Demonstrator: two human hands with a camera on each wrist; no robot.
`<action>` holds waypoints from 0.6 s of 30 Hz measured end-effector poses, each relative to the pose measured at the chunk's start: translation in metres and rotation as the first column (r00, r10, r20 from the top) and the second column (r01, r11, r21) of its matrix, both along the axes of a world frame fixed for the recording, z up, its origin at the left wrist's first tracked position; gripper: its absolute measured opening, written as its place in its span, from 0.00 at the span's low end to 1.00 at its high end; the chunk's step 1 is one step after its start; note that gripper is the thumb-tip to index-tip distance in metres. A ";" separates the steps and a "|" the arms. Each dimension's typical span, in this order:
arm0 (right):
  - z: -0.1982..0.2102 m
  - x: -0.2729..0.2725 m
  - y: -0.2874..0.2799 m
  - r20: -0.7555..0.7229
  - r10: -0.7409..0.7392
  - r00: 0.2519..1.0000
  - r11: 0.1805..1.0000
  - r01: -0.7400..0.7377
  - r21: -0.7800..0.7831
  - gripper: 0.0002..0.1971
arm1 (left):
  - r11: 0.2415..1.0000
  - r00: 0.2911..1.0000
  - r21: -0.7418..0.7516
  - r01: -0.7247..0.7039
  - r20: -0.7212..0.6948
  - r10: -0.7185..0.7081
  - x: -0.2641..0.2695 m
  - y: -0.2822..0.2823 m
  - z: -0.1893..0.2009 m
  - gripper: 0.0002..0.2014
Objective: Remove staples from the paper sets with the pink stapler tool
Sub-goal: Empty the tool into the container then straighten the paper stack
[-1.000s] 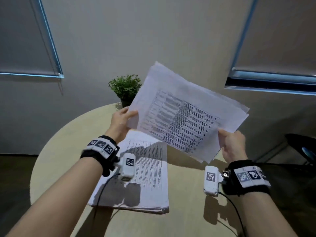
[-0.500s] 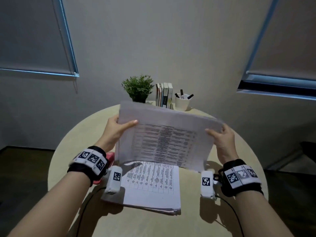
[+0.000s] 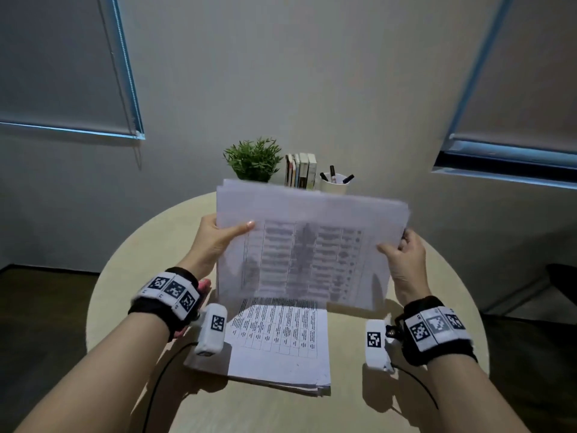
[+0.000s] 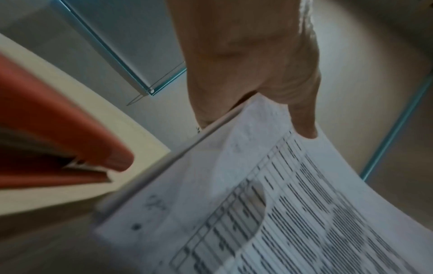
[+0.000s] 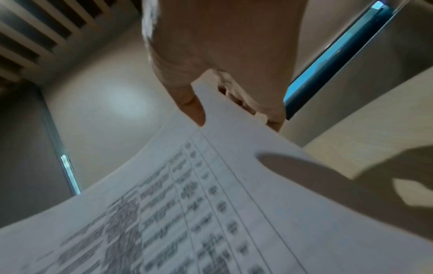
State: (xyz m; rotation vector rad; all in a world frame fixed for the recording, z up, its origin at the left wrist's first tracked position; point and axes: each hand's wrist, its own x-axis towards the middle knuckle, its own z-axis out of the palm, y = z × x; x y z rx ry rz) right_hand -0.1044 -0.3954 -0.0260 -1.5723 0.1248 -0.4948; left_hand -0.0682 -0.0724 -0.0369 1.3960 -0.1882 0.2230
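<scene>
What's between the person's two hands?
A paper set, held upright: the left hand grips one side edge, the right hand the other. The head view shows this.

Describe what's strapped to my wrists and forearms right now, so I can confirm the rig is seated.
Both forearms are bare, no sleeves. The left hand and right hand each have a black wrist strap carrying white blocks with square black-and-white markers. A white camera module, also marked, hangs below each wrist, trailing a thin black cable.

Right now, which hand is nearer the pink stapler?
Left. The left hand grips the paper set above the pink stapler; the right hand grips the opposite edge, farther away.
</scene>
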 end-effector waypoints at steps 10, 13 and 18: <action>-0.007 -0.004 0.008 0.003 -0.050 0.999 0.999 0.050 0.008 0.08 | 0.999 1.000 0.041 -0.010 0.018 0.009 -0.006 -0.011 0.003 0.06; 0.007 -0.001 0.002 0.099 -0.008 0.995 0.999 0.003 0.051 0.14 | 0.999 0.997 -0.031 0.018 0.075 -0.015 -0.005 -0.004 0.019 0.15; -0.009 -0.009 0.005 0.003 -0.014 1.000 1.000 0.014 0.011 0.21 | 0.998 1.000 0.057 0.019 -0.019 -0.018 -0.004 -0.011 -0.003 0.21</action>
